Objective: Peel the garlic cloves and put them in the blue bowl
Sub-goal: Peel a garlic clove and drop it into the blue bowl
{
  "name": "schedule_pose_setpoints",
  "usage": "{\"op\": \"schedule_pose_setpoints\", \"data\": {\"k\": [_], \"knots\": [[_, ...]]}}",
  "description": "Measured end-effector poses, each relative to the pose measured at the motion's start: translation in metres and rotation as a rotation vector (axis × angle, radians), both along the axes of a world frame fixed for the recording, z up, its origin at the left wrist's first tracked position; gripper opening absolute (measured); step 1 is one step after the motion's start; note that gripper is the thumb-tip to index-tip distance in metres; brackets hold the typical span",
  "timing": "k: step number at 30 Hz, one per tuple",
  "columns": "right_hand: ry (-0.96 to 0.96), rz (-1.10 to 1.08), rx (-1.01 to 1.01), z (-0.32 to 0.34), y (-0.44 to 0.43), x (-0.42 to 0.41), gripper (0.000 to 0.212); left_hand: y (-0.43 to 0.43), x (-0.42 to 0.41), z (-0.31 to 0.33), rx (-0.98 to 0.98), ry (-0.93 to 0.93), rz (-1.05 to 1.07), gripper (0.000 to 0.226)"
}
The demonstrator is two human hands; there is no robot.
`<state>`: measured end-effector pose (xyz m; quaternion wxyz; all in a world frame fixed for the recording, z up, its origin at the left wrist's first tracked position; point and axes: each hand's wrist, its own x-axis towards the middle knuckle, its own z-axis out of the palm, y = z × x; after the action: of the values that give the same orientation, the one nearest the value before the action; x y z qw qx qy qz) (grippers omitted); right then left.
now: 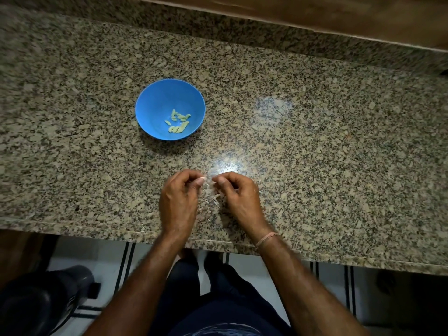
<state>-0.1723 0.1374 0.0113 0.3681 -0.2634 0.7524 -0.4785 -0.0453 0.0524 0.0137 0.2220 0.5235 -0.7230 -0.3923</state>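
Left hand point(178, 197), nearer the person than the blue bowl point(148, 93) and a little to its right: fingers curled, thumb and forefinger pinching a small pale piece, taken to be a garlic clove point(203, 177). It is too small to tell clove from skin.

Right hand point(238, 195), further right of the bowl: fingers curled, thumb and forefinger tips pressed together just across from the left's. Cannot tell whether a shred of skin sits between them. The two sets of fingertips are near each other but apart, with bench glare showing in the gap.

Peeled cloves point(178, 121): a small cluster, pale yellow-green, on the floor of the bowl toward its near right side.

Skin scraps point(213, 197): a thin pale litter on the bench point(315, 141), on the near side of the bowl, below and between the hands.

Thin band point(266, 238) on the right wrist. Wooden ledge point(315, 13) runs behind the bowl, along the far edge.

Step in hand, by my reading: mid-peel, skin being pulled off one clove, with several already delivered. No unpeeled stock is visible, so this may be a late clove.

Next move calls for clearing the last skin, letting it fall on the litter, then carrying the clove forward and left to release it over the bowl. Small, slick piece: keep the pinch firm until it is above the rim.
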Motion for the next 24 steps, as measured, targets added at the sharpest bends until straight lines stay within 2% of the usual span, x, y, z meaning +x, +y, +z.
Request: {"op": "schedule_pose_setpoints", "data": {"k": [1, 4, 7, 9, 12, 15, 20, 22, 24], "knots": [[0.122, 0.027, 0.012, 0.000, 0.002, -0.001, 0.018, -0.008, 0.007, -0.003, 0.001, -0.012, 0.054, 0.003], [0.500, 0.153, 0.112, -0.005, 0.016, -0.009, 0.044, -0.034, 0.031, -0.014, -0.005, -0.073, 0.170, 0.013], [0.623, 0.237, 0.218, -0.014, 0.033, -0.012, 0.071, -0.046, 0.049, -0.018, -0.020, -0.142, 0.140, 0.018], [0.660, 0.232, 0.242, -0.018, 0.040, -0.005, 0.077, -0.044, 0.055, -0.016, -0.047, -0.133, 0.117, 0.024], [0.579, 0.184, 0.176, -0.021, 0.037, 0.014, 0.066, -0.020, 0.057, -0.016, -0.069, -0.113, 0.103, 0.031], [0.551, 0.190, 0.108, -0.026, 0.024, 0.034, 0.056, 0.015, 0.050, -0.018, -0.046, -0.119, -0.075, 0.030], [0.681, 0.230, 0.116, -0.022, 0.011, 0.044, 0.059, 0.027, 0.044, -0.020, 0.025, -0.110, -0.134, 0.024], [0.743, 0.251, 0.104, -0.021, 0.012, 0.048, 0.046, 0.026, 0.047, -0.020, 0.029, -0.092, -0.144, 0.020], [0.805, 0.222, 0.066, -0.025, 0.015, 0.050, 0.021, 0.026, 0.050, -0.019, 0.081, -0.055, -0.106, 0.013]]}}
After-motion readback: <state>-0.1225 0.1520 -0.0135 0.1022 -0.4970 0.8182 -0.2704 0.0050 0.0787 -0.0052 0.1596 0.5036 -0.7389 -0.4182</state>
